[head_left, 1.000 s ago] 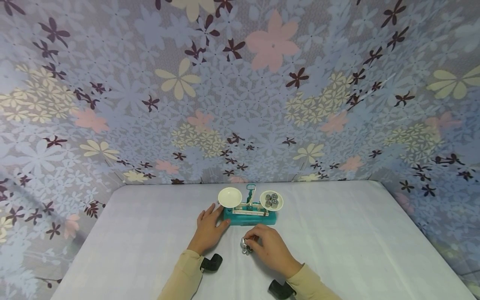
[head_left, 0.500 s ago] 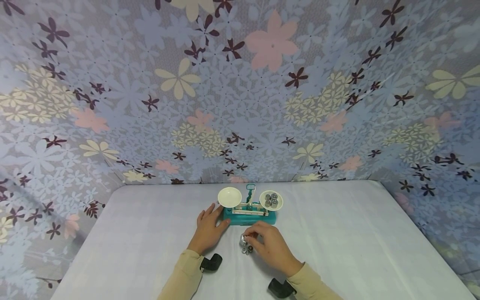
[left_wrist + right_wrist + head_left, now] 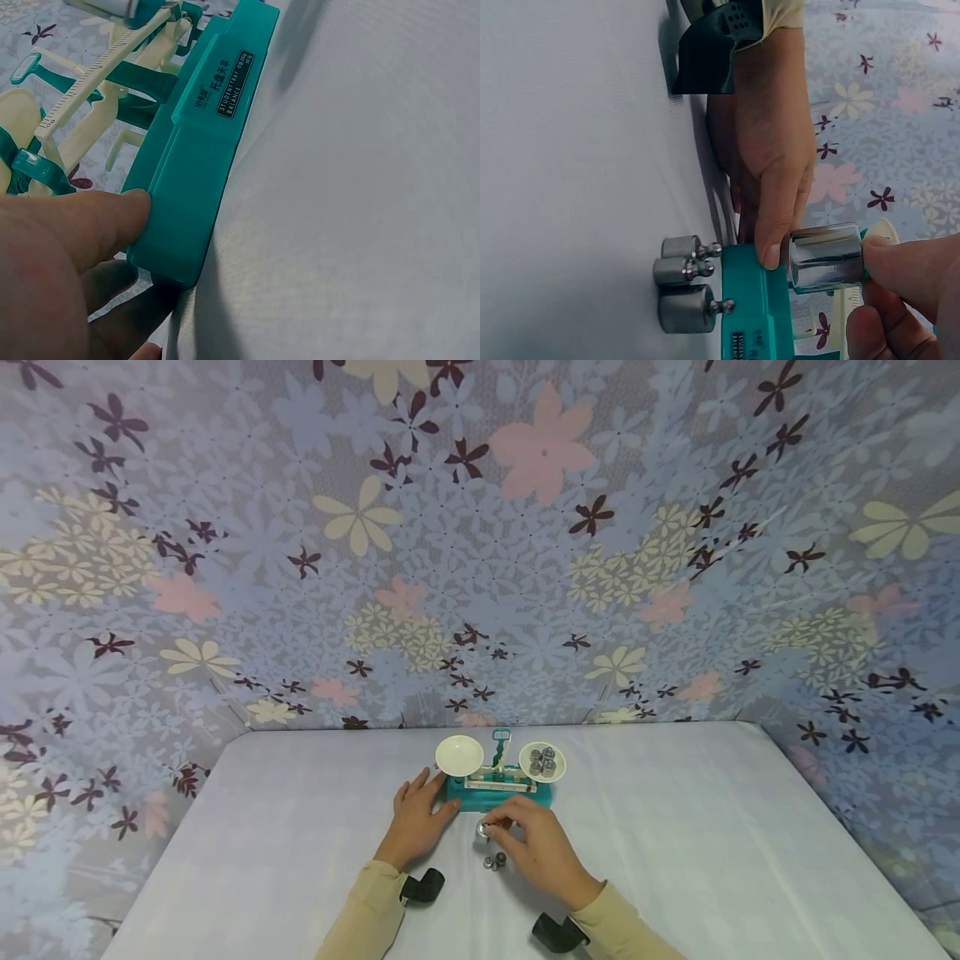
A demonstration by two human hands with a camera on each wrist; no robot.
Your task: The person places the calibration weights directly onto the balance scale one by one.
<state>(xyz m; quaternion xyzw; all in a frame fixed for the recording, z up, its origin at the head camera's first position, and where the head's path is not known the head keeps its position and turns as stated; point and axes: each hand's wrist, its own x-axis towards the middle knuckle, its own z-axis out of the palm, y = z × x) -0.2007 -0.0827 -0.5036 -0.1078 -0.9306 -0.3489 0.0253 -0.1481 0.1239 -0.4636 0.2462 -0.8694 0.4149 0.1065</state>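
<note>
A green and white tray balance (image 3: 498,800) stands on the table. My left hand (image 3: 415,820) rests at the left end of its green base (image 3: 196,176), the thumb on the front and the straight fingers beside the end. Between thumb and fingertips, my right hand (image 3: 543,856) pinches a large shiny cylindrical weight (image 3: 827,257) by its top, its knob hidden by the fingers. The weight hangs just in front of the balance. Three smaller weights (image 3: 495,862) stand close together on the cloth below the right hand.
The white left pan (image 3: 460,755) holds nothing. Several metal weights (image 3: 543,761) sit in the right pan (image 3: 561,763). A pale cloth (image 3: 712,827) covers the table, and a flowered curtain (image 3: 480,543) rises behind it.
My right hand has lifted the large weight from among the smaller ones and moved it slightly towards the balance. The left hand stays in place on the base.
</note>
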